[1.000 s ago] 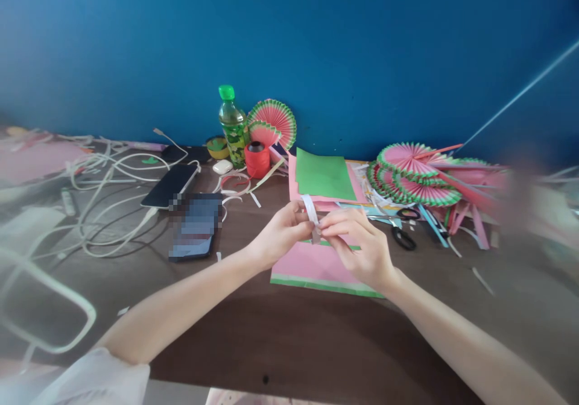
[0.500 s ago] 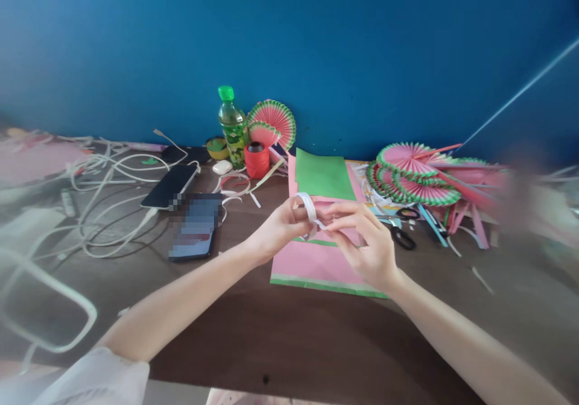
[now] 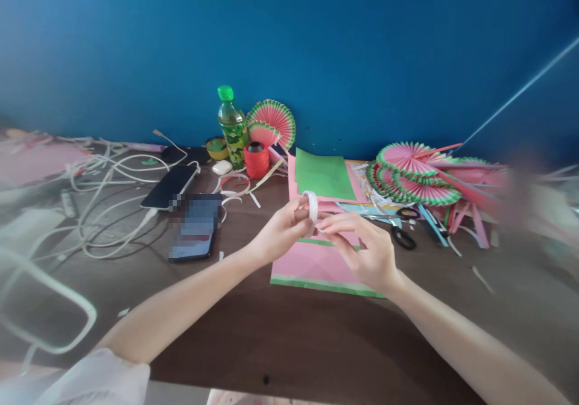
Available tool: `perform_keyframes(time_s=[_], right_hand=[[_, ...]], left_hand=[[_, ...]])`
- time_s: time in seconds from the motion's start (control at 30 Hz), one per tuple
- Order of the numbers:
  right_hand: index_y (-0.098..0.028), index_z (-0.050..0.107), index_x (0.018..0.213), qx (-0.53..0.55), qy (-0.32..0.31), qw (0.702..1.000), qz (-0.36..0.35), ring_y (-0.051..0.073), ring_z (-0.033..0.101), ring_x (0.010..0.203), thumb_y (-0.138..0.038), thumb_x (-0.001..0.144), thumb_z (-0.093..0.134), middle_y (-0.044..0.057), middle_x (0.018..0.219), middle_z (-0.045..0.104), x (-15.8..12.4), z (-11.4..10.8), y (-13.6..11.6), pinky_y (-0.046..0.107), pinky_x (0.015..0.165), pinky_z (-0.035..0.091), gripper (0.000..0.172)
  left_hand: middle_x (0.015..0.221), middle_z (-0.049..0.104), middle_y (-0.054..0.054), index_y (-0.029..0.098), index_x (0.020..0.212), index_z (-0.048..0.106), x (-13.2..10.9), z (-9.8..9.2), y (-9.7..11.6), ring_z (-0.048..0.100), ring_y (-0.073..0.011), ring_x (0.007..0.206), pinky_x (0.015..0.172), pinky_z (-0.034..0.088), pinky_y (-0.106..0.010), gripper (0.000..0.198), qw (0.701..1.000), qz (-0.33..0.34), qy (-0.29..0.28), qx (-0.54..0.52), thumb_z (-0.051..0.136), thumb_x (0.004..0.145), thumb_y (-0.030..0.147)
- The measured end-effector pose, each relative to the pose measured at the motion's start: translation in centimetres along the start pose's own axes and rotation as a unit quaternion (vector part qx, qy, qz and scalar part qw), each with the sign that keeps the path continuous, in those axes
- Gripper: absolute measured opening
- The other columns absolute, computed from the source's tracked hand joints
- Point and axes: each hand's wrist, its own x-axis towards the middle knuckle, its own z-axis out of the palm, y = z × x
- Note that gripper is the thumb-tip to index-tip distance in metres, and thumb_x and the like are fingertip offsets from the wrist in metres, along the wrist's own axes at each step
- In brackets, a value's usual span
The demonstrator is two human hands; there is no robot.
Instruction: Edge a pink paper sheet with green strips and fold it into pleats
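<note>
My left hand (image 3: 281,231) grips a small white roll of tape (image 3: 312,205), holding it upright above the dark wooden table (image 3: 289,339). My right hand (image 3: 364,249) meets it from the right, thumb and forefinger pinched at the roll's lower edge, on what looks like the tape's loose end. Under both hands lies a pink sheet with a green border (image 3: 316,266). A green sheet (image 3: 323,176) rests on pink paper just behind.
Folded pink-and-green paper fans (image 3: 414,173) and black scissors (image 3: 402,227) lie to the right. A green-capped bottle (image 3: 231,126), a red thread spool (image 3: 256,159), another fan (image 3: 272,122), two phones (image 3: 194,225) and tangled white cables (image 3: 104,194) sit to the left and back.
The tape roll has been lifted slightly and turned upright. My right fingers have shifted from below the roll to pinching at its lower right edge.
</note>
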Motion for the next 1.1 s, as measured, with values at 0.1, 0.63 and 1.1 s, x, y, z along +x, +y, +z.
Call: perform_keyframes(time_s=[0.1,0.63,1.1], right_hand=[[-0.023,0.057,0.082,0.016,0.01,0.999,0.039,0.017,0.063,0.084,-0.01,0.079,0.054,0.002,0.083,0.066,0.2,-0.2,0.1,0.034,0.075,0.051,0.013],[-0.02,0.052,0.076,0.29,0.0,0.927,0.236,0.014,0.06,0.07,-0.024,0.077,0.061,0.001,0.074,0.062,0.7,-0.8,1.0,0.031,0.062,0.051,0.01],[-0.02,0.051,0.071,0.412,-0.013,0.875,0.253,0.011,0.057,0.063,-0.018,0.075,0.064,-0.003,0.069,0.061,0.8,-0.7,1.3,0.029,0.058,0.048,0.014]], left_hand=[[0.081,0.063,-0.005,0.014,0.115,0.044,-0.2,0.2,0.0,0.059,-0.014,0.072,0.07,0.043,-0.029,0.038,0.999,-0.004,-0.026,-0.021,0.05,0.079,0.021],[0.073,0.057,-0.004,0.013,0.094,0.052,-0.7,0.6,1.1,0.039,-0.0093,0.059,0.059,0.031,-0.025,0.015,0.98,-0.072,-0.165,-0.081,0.043,0.082,0.02],[0.063,0.045,0.001,0.012,0.096,0.054,-0.9,0.3,0.7,0.039,-0.0087,0.058,0.057,0.027,-0.025,0.018,0.961,-0.118,-0.171,-0.183,0.045,0.081,0.015]])
